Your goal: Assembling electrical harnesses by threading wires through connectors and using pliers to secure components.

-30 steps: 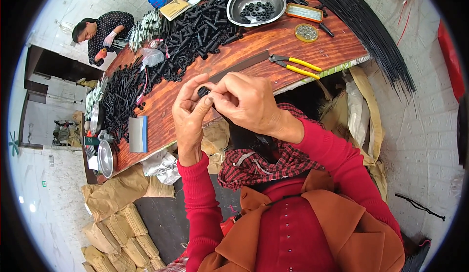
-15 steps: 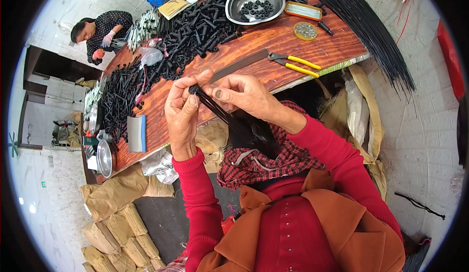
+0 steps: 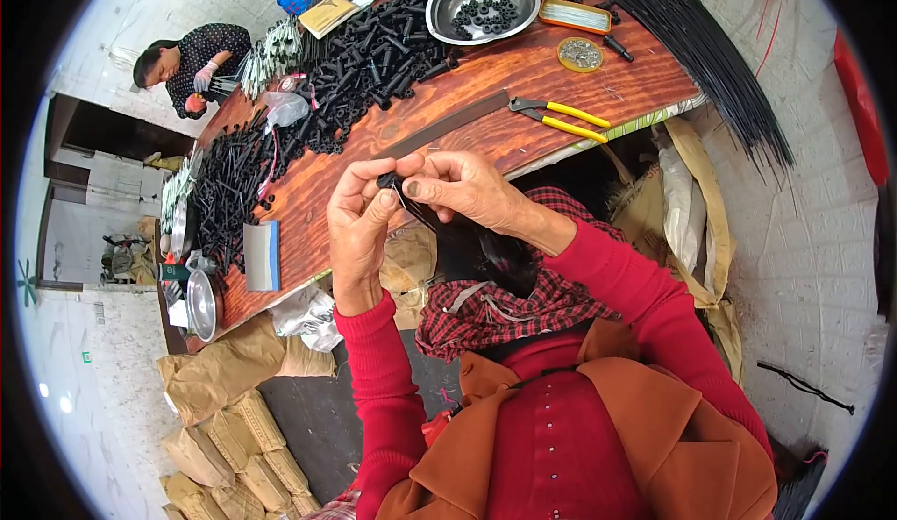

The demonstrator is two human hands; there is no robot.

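Wooden table (image 3: 523, 81); slim black bundle (image 3: 425, 213)

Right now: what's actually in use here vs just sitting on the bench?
In use:
left hand and right hand, both pinching the black bundle that trails down to the lap

Lying about:
yellow-handled pliers
metal bowl of black rings
heap of black tubes
round tin
long black rods

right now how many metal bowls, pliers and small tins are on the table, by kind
metal bowls: 2, one large with black rings, one small at the near edge
yellow-handled pliers: 1
small tins: 2, one round, one rectangular
total: 5
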